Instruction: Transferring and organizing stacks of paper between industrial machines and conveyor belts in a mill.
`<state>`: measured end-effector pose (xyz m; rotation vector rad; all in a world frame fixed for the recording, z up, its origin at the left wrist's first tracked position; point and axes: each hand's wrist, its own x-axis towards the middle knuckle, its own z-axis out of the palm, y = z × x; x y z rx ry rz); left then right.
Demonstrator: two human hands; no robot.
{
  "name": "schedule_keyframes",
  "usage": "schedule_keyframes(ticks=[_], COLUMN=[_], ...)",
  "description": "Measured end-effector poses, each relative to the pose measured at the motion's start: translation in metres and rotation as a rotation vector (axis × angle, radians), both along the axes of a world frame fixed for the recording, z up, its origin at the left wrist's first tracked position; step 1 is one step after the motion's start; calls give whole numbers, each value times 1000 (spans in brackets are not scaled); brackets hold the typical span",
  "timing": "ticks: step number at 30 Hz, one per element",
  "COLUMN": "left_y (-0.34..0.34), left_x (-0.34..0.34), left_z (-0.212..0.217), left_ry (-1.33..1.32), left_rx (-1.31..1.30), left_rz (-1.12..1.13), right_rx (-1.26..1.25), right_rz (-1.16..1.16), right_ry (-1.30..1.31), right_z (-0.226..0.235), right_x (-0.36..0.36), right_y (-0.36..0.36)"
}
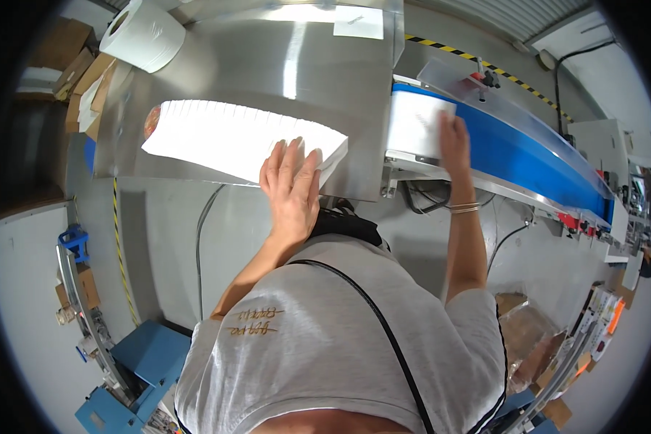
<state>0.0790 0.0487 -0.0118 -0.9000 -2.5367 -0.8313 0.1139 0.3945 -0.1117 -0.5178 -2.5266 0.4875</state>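
Far left on the steel table (267,58) stands a big paper roll (141,35), and beside it lies a long fanned row of white bags (231,137). The left hand (291,184) presses flat on the row's near end, fingers spread open. Further right, the right hand (454,141) rests open-fingered on a single white bag (416,124) lying at the start of the blue conveyor belt (528,155).

head-worn fisheye view — straight down, close over the hands
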Motion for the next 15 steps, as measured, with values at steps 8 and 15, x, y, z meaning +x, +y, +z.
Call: schedule_keyframes(ticks=[8,15], left_y=[2,2], left_x=[4,5], left_z=[-1,6], left_ry=[2,-19], left_rx=[31,15], left_rz=[-9,-31], right_rx=[40,-596], right_rz=[119,946], right_ry=[48,-187], right_z=[62,77], right_x=[9,-32], right_y=[-25,-124])
